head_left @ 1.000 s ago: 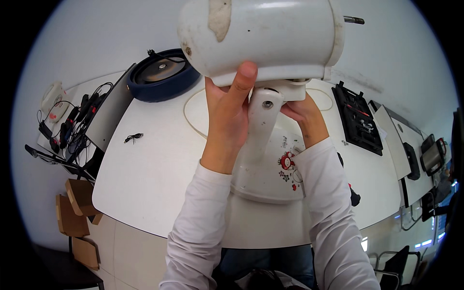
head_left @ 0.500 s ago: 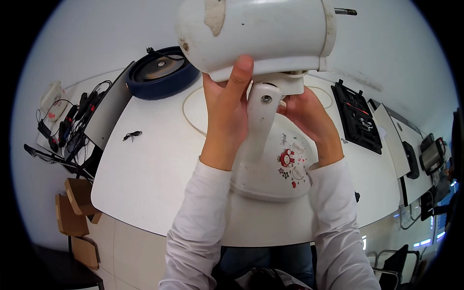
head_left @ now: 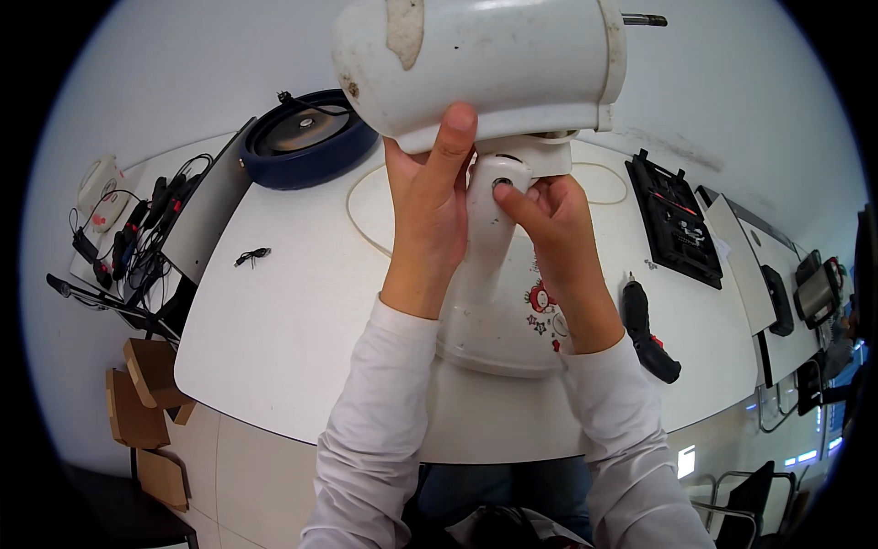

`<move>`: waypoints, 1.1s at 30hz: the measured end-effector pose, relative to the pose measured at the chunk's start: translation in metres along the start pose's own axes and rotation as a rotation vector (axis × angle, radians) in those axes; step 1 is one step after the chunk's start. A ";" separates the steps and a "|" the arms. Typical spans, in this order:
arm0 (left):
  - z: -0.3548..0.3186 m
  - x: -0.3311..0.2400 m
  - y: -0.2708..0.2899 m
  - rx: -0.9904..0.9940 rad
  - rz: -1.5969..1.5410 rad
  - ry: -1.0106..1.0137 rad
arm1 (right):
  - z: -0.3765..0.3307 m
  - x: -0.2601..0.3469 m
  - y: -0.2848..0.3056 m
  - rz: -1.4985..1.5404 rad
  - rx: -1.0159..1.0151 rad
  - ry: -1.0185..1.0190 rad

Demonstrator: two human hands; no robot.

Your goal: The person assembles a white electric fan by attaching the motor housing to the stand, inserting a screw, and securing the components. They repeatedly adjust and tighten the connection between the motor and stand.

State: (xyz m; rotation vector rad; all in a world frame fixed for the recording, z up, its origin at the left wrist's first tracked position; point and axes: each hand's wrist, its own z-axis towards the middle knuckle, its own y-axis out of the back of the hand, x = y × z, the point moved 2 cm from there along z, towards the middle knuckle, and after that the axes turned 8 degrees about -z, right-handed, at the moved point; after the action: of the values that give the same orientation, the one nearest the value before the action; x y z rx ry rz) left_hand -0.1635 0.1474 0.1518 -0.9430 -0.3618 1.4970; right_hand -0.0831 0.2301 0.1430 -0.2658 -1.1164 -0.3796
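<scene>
A white electric fan without its blades stands upright before me, its motor housing (head_left: 485,69) filling the top of the view and a bare metal shaft (head_left: 646,19) pointing right. My left hand (head_left: 434,197) grips the fan under the housing, thumb up along its lower edge. On the fan's neck (head_left: 485,247), my right hand (head_left: 562,238) presses its thumb beside the round screw hole at the pivot, the fingers curled behind. The printed base (head_left: 494,357) rests on the table, partly hidden by my right forearm.
A black electric screwdriver (head_left: 643,329) lies right of the fan, with small metal parts (head_left: 650,263) near an open black tool case (head_left: 675,220). At the back left sits a round dark blue device (head_left: 293,169). A small tied black cable (head_left: 252,257) lies on the white table (head_left: 274,339).
My right hand has come round from behind the neck, bringing its thumb to the pivot hole. The electric screwdriver, mostly hidden before, now shows. My left hand keeps its hold.
</scene>
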 end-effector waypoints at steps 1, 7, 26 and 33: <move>0.000 0.001 0.000 0.004 -0.004 0.002 | 0.000 0.002 0.000 -0.003 -0.007 -0.004; 0.000 0.000 -0.003 0.005 0.004 -0.006 | 0.003 0.001 0.005 -0.070 -0.010 -0.045; -0.002 -0.009 -0.004 -0.033 0.228 -0.028 | 0.002 0.010 0.004 0.061 0.075 -0.058; -0.008 -0.012 0.001 -0.016 0.220 -0.003 | 0.004 0.005 0.005 0.119 0.111 -0.015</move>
State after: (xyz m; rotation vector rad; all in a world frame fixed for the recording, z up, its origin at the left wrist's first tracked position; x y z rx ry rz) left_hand -0.1591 0.1336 0.1502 -1.0190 -0.2783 1.6976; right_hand -0.0818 0.2357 0.1492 -0.2363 -1.1264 -0.2094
